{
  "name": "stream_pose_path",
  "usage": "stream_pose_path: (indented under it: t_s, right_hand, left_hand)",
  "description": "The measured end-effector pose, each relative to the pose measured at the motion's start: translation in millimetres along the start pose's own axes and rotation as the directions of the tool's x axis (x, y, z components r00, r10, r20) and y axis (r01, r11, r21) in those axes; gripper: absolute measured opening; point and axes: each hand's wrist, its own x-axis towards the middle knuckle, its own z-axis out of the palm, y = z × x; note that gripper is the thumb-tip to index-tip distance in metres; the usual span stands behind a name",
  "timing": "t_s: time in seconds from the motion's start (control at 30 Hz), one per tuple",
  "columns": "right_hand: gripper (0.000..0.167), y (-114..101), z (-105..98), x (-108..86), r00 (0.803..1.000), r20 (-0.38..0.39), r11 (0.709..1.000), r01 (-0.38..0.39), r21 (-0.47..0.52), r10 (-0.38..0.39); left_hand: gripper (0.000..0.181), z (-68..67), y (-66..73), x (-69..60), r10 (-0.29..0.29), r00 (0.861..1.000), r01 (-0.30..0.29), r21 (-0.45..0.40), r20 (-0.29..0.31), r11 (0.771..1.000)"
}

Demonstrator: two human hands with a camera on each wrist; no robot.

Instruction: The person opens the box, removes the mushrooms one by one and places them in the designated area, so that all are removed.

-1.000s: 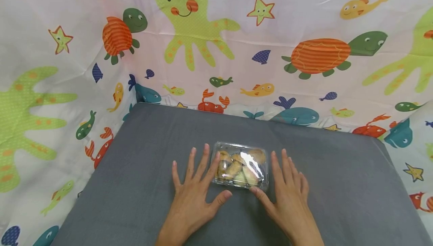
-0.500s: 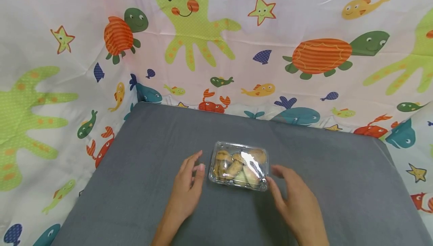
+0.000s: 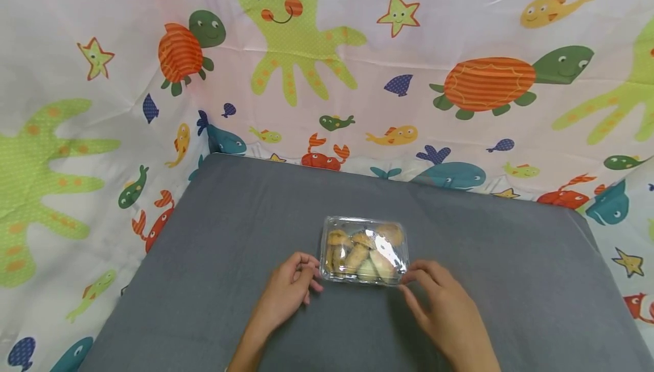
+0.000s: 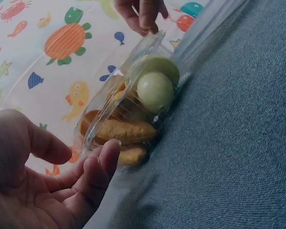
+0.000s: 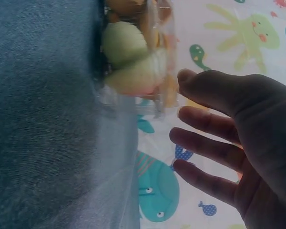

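A clear plastic clamshell box [image 3: 364, 223] sits on the grey cloth, its lid down. Brown, potato-like lumps [image 4: 126, 131] and pale green rounded pieces [image 4: 155, 90] show through its walls; their exact kind is unclear. At the box's front left corner is my left hand [image 3: 288, 289], fingers bent and loose, with the fingertips at the rim. My right hand [image 3: 441, 304] is by the front right corner, thumb and index near the lid's edge. The right wrist view shows that hand's fingers [image 5: 205, 145] spread and slightly apart from the box.
A grey cloth surface [image 3: 245, 207] lies under the box. White fabric walls [image 3: 352, 88] printed with sea animals rise behind it and along both sides.
Both hands were spread flat beside and partly over the box. They have drawn down to its front corners, with the fingers bending inward. The box has barely shifted.
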Motion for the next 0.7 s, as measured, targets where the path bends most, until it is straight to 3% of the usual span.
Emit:
stream_pose_path:
  t_s: [0.3,0.7]
  right_hand:
    - [0.028,8,9,-2.3,0.997,-0.047,0.998,0.059,-0.008,-0.059]
    - [0.027,13,13,-3.5,0.994,-0.077,0.997,0.080,-0.014,-0.080]
  left_hand:
    - [0.015,1.9,-3.5,1.4,-0.009,0.993,0.021,-0.109,0.116,0.994]
    - [0.017,4.5,-7.5,4.4,-0.016,0.988,0.042,-0.168,0.155,0.985]
